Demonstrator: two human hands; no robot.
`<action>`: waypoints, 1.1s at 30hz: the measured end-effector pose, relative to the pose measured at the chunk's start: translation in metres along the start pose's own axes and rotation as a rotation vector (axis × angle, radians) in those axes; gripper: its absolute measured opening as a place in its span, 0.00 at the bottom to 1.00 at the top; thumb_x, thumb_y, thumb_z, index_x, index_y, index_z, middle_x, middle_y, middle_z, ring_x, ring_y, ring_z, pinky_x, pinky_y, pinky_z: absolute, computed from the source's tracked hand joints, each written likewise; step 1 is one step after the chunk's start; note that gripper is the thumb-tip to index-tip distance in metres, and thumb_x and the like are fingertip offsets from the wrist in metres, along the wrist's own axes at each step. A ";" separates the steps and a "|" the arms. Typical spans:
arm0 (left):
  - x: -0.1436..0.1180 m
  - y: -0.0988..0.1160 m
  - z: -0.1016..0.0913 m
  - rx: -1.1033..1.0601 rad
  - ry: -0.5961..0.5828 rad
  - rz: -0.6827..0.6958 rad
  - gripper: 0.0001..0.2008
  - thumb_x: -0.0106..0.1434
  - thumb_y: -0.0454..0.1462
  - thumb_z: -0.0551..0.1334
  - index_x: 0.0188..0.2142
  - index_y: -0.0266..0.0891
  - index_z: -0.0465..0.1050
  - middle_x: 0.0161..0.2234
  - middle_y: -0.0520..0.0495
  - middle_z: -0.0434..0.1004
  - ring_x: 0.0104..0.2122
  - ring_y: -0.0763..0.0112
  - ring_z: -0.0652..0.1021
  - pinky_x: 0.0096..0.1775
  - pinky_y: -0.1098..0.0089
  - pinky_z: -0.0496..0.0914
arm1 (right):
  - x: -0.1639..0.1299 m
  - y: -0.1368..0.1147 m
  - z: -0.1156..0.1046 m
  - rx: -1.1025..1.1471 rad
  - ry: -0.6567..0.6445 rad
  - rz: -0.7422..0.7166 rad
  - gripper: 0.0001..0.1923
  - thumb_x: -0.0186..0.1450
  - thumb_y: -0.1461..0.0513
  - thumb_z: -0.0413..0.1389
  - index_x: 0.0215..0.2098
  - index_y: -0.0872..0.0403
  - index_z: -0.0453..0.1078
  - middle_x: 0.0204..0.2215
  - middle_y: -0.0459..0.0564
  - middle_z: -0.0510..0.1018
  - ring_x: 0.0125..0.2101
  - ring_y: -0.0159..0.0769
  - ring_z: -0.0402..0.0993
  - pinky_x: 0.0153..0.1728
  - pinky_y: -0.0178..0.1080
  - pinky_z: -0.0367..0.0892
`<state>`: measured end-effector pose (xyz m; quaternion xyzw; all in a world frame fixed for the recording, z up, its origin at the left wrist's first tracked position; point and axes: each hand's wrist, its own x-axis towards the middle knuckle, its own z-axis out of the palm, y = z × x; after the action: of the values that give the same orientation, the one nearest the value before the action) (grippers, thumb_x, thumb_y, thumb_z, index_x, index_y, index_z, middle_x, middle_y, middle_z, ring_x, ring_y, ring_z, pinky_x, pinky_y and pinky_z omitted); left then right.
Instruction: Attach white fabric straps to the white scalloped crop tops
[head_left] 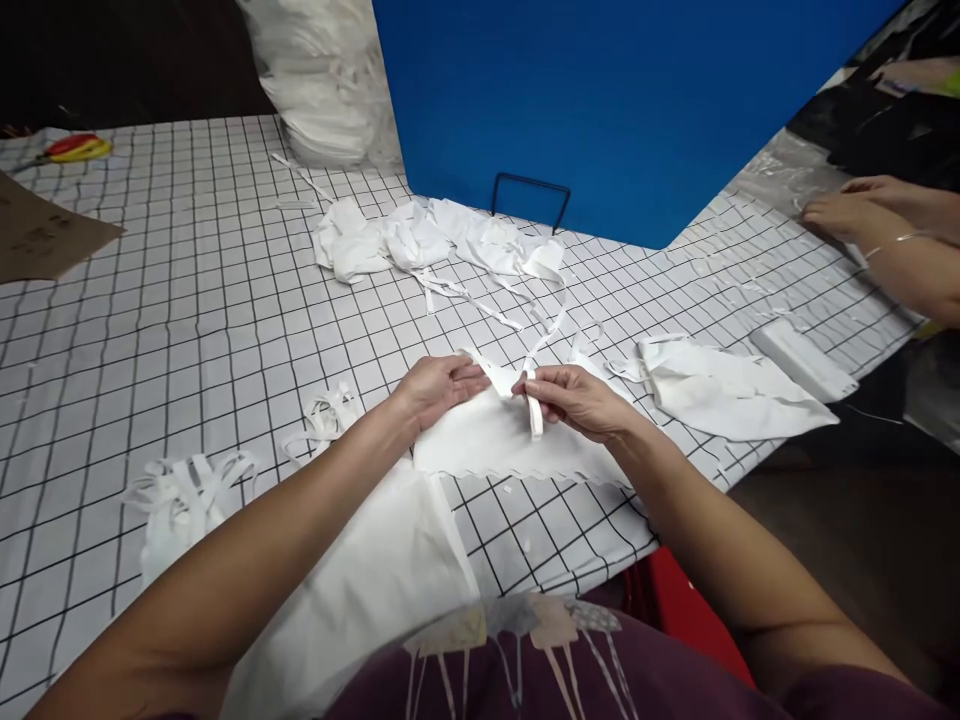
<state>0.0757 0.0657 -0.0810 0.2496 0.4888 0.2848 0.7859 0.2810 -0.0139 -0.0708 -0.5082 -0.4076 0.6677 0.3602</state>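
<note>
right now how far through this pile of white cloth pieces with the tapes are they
Looks done: flat white pieces stacked at right. In hand: the left hand pins the white cloth piece while the right hand pinches its white tape. Seemingly left: the crumpled heap by the blue board and loose tape bundles at left. Roughly midway, by piles.

- The scene is bright and evenly lit from above; the checked counter [187, 300] shows clearly, with no hard glare on it.
- Shadows are soft and short, lying just under the white cloth [502, 440] and the forearms.
- The far corners beyond the blue board [622, 100] fall dark.
- The grid lines of the counter bow outward toward the frame edges, a wide-lens distortion.
- The plastic bag [322, 80] left of the board carries mild sheen.
- Focus is sharp at centre; the edges look slightly soft.
</note>
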 end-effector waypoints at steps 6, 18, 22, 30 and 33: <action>-0.024 -0.004 0.000 0.198 -0.255 -0.004 0.10 0.58 0.32 0.70 0.40 0.32 0.81 0.44 0.36 0.82 0.40 0.65 0.82 0.45 0.68 0.76 | 0.039 -0.018 0.007 0.027 0.104 -0.094 0.16 0.56 0.51 0.68 0.33 0.55 0.78 0.28 0.44 0.74 0.23 0.23 0.62 0.22 0.30 0.59; -0.020 -0.002 -0.002 0.385 -0.148 0.057 0.08 0.56 0.37 0.72 0.31 0.32 0.81 0.33 0.38 0.84 0.28 0.74 0.80 0.30 0.76 0.70 | 0.088 -0.045 0.010 0.133 0.062 -0.165 0.14 0.59 0.54 0.66 0.38 0.53 0.78 0.40 0.49 0.80 0.39 0.31 0.74 0.35 0.32 0.68; -0.014 -0.008 -0.010 0.431 -0.074 0.031 0.10 0.56 0.39 0.73 0.30 0.33 0.79 0.30 0.39 0.84 0.27 0.73 0.80 0.25 0.76 0.65 | 0.124 -0.049 0.004 0.021 0.079 -0.229 0.15 0.61 0.52 0.62 0.40 0.53 0.75 0.43 0.51 0.80 0.38 0.32 0.75 0.37 0.35 0.70; -0.002 -0.005 -0.019 0.493 0.060 0.054 0.08 0.57 0.36 0.71 0.29 0.33 0.75 0.30 0.39 0.83 0.23 0.70 0.80 0.20 0.74 0.55 | 0.157 -0.027 -0.001 -0.526 0.273 -0.270 0.18 0.59 0.49 0.62 0.25 0.53 0.67 0.20 0.44 0.68 0.26 0.33 0.63 0.29 0.37 0.57; -0.004 -0.002 -0.018 0.515 0.081 0.033 0.07 0.57 0.34 0.69 0.28 0.33 0.74 0.32 0.39 0.83 0.23 0.70 0.79 0.20 0.74 0.54 | 0.140 -0.032 0.002 -0.700 0.321 -0.384 0.12 0.62 0.53 0.61 0.33 0.53 0.70 0.30 0.49 0.73 0.35 0.38 0.66 0.36 0.39 0.59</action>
<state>0.0580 0.0640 -0.0870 0.4379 0.5723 0.1736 0.6713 0.2499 0.1242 -0.0950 -0.6122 -0.6356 0.3222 0.3426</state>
